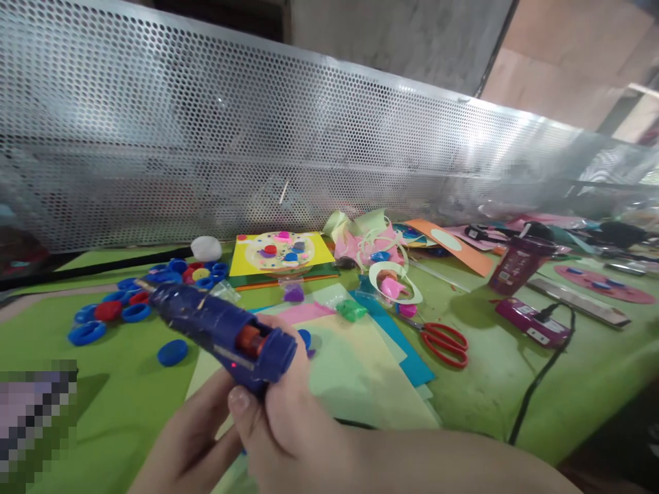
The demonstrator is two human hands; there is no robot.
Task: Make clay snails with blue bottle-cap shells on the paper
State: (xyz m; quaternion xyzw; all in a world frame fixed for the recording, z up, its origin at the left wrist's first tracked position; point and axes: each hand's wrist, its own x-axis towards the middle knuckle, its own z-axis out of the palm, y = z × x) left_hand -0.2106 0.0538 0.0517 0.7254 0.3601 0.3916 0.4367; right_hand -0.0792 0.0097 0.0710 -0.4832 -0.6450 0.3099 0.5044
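Observation:
A dark blue hot glue gun (206, 329) fills the near middle, its nozzle pointing up and left. Through the slot in its body an orange-brown part shows, and a small red light glows on its side. My right hand (303, 418) is wrapped round its handle, thumb on the near side. From below left, my left hand (190, 432) closes against the handle too, its fingertips hidden behind the gun and my right hand. Beyond the nozzle lie several blue bottle caps (136, 312) and a red cap (108, 311). One blue cap (172, 352) sits apart, nearer me.
Pale paper sheets (360, 370) lie under my hands. Red-handled scissors (445, 344), a purple power strip (533, 322) and a dark cup (519, 264) stand right. Behind are a decorated yellow card (322, 254), paper scraps (360, 240) and a perforated metal screen (309, 137).

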